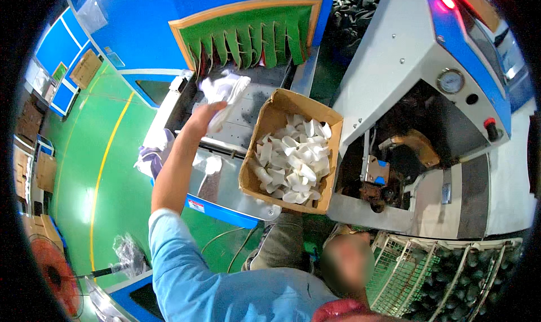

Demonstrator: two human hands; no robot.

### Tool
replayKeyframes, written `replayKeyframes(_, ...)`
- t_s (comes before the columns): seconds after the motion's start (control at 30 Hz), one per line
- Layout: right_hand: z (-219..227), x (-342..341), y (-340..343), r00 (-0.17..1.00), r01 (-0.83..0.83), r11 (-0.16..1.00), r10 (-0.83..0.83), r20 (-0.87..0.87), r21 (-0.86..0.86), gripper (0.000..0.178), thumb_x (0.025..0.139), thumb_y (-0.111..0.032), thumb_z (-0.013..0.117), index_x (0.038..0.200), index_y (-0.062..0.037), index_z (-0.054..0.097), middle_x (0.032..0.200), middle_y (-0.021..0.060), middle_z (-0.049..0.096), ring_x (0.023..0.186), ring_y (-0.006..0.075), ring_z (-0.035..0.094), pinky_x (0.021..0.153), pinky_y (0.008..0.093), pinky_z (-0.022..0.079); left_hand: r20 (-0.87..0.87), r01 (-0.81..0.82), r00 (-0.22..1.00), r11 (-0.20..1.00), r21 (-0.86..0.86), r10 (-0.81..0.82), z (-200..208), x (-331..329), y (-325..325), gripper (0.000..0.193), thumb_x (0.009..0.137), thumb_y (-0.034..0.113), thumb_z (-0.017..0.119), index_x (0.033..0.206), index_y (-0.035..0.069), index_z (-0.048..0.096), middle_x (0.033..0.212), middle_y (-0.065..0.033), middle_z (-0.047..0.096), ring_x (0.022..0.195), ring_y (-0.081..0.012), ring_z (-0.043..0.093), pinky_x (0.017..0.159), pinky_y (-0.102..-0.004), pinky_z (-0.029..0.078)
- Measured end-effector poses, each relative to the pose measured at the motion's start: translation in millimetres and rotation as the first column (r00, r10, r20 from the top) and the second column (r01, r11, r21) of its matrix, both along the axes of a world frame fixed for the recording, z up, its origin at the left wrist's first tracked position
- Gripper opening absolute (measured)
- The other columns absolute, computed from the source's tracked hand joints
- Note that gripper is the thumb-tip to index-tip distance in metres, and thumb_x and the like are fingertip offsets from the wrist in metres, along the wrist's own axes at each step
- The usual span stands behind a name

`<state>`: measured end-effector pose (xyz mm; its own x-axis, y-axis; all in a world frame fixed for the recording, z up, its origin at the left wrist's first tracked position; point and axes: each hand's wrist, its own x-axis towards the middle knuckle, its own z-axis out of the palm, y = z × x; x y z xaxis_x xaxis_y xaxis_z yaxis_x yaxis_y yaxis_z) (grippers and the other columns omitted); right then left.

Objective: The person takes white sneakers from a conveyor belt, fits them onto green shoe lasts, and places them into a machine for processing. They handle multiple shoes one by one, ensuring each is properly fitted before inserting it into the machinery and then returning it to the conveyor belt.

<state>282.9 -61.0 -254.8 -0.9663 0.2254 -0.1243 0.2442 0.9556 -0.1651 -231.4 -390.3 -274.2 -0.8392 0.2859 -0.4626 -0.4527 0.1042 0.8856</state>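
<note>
The left grip [207, 118] holds a white piece [232, 92] — probably fabric — which spreads ahead and rightward.

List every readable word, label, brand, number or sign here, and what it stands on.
No text can be read clearly.
Small label on the blue edge: print too small to read.
Round dial gauge on the grey-and-blue machine: markings too small to read.
Cardboard box: no lettering seen.
</note>
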Motion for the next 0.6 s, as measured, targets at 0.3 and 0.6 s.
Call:
replayKeyframes(0.3,55.8,-67.9,-54.0,0.816,-0.578,-0.133,-0.122,-0.565,-0.805,0.106,0.088,-0.037,0.077,0.16,-0.0025,0.007,0.152,0.0201,0.04,0.137,0.0306,0.044,0.116,0.0449,0.032,-0.367,0.322,0.9,0.926,0.198,-0.234,79.3,360.4,0.1,0.083,0.074,0.026,0.089,0.142,0.001,0.048,0.134,-0.0098,0.062,0.118,-0.0221,0.061,0.099,-0.0383,0.05)
replayKeyframes(0.6,46.0,26.3,9.0,0.966,0.12,-0.144,-0.21,0.149,-0.982,0.108,0.077,-0.034,0.088,0.159,-0.006,0.023,0.144,0.0143,0.054,0.127,0.0222,0.055,0.105,0.0377,0.045,-0.084,0.301,0.943,0.721,0.624,-0.321,40.8,481.6,119.8,0.093,0.061,0.026,0.099,0.137,0.002,0.051,0.126,-0.0064,0.064,0.117,-0.0174,0.06,0.103,-0.0347,0.047)
